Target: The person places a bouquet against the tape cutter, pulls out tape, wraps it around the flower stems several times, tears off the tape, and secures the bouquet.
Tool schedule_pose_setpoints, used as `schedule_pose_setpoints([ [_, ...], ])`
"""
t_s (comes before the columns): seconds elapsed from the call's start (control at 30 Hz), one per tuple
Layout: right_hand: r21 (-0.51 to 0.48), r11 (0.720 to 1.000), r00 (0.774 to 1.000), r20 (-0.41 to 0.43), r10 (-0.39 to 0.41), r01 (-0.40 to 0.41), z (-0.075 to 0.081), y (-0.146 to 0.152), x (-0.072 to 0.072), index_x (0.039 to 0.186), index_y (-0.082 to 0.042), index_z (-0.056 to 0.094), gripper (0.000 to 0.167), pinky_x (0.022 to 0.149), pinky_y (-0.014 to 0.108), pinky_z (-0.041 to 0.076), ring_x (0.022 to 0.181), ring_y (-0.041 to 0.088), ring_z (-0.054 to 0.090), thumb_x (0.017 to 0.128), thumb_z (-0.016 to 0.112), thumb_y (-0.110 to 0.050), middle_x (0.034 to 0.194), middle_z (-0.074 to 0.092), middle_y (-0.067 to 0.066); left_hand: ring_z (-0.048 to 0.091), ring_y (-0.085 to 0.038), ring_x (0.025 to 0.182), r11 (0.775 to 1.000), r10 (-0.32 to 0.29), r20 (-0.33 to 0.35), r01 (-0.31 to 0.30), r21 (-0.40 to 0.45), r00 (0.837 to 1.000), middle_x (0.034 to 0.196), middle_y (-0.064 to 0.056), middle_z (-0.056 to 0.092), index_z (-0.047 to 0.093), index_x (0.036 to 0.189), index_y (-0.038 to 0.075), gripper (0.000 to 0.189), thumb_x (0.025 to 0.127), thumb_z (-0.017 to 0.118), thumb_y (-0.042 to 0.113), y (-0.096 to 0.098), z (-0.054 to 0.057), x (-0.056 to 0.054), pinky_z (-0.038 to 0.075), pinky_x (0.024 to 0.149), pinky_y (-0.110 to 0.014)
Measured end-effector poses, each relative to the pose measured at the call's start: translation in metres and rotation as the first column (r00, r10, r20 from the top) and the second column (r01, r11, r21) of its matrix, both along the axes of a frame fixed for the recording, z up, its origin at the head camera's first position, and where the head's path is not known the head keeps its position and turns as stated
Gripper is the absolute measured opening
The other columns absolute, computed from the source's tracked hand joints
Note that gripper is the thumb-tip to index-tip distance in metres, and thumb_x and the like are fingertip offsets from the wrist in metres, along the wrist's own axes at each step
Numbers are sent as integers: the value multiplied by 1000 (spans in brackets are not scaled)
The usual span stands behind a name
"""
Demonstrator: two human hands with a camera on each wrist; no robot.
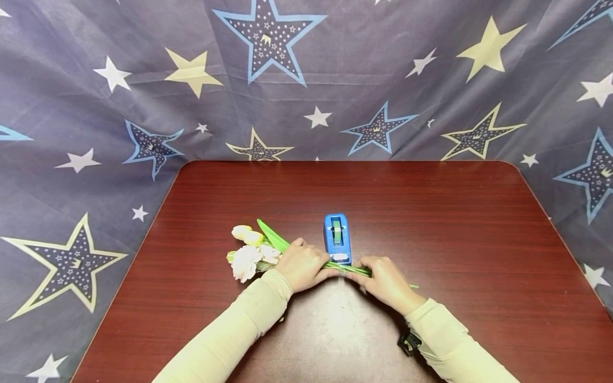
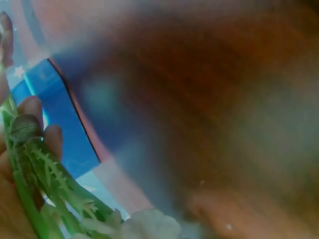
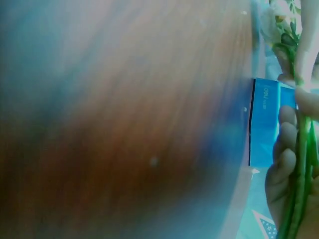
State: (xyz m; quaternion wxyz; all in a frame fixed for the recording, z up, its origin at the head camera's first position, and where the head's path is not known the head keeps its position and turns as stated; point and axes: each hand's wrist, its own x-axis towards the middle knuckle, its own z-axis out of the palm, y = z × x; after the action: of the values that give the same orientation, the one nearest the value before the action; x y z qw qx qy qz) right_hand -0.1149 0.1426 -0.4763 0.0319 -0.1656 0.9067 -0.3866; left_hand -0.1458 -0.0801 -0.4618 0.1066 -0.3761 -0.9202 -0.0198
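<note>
In the head view a bunch of flowers (image 1: pixel 246 263) lies sideways above the table, its white and pale yellow blooms to the left and its green stems (image 1: pixel 356 270) to the right. My left hand (image 1: pixel 304 265) grips the stems just below the blooms. Farther down, my right hand (image 1: pixel 387 282) holds the same stems with curled fingers, which the right wrist view shows beside the stems (image 3: pixel 301 164). Just behind the stems, between both hands, stands a blue tape dispenser (image 1: pixel 338 239) with a greenish roll in it. A small clear shiny patch shows on the stems between the hands.
The reddish-brown wooden table (image 1: pixel 431 213) spreads around the hands. A grey curtain (image 1: pixel 306 96) with stars hangs behind and at both sides. A dark strapped device (image 1: pixel 409 343) sits at the right wrist. Much of both wrist views is blurred.
</note>
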Motion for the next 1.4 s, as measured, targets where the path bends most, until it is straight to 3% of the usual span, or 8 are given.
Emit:
schedule_pose_setpoints([
  [0.27, 21, 1000, 999, 32, 16, -17, 1, 2, -2, 79, -20, 71, 17, 51, 21, 41, 44, -2, 50, 87, 75, -34, 50, 54, -15, 70, -7, 73, 1000, 19, 2, -19, -1, 1000, 74, 9, 73, 66, 73, 26, 40, 94, 55, 58, 2, -6, 2, 40, 72, -32],
  [0.57, 71, 997, 1000, 3, 17, -18, 0, 6, -3, 83, -18, 74, 16, 55, 22, 42, 48, -3, 48, 85, 77, -34, 50, 55, -16, 67, -7, 64, 1000, 24, -20, -24, -9, 1000, 66, 8, 69, 66, 71, 25, 40, 94, 56, 56, 5, -6, 5, 39, 68, -32],
  [1.0, 42, 998, 998, 49, 49, -51, 0, 6, -4, 87, -16, 76, 16, 58, 22, 44, 49, -3, 50, 86, 76, -31, 54, 61, -8, 66, -8, 64, 999, 46, 26, -45, -27, 999, 67, 6, 70, 67, 72, 24, 42, 96, 53, 56, 8, -7, 8, 37, 66, -32],
  [1.27, -9, 998, 990, 124, 63, -62, -1, 6, -6, 92, -10, 76, 18, 58, 21, 45, 46, 1, 52, 88, 74, -28, 53, 62, -3, 66, -9, 60, 993, 113, 18, -114, 28, 993, 64, 6, 71, 70, 68, 26, 45, 99, 49, 50, 11, -11, 9, 36, 63, -34],
  [1.4, -7, 998, 988, 138, 64, -63, -1, 7, -7, 93, -9, 76, 19, 58, 21, 45, 46, 2, 52, 88, 74, -27, 54, 62, -2, 64, -11, 57, 986, 161, 46, -162, 23, 986, 60, 7, 68, 71, 66, 27, 48, 99, 48, 52, 15, -10, 10, 35, 61, -34],
])
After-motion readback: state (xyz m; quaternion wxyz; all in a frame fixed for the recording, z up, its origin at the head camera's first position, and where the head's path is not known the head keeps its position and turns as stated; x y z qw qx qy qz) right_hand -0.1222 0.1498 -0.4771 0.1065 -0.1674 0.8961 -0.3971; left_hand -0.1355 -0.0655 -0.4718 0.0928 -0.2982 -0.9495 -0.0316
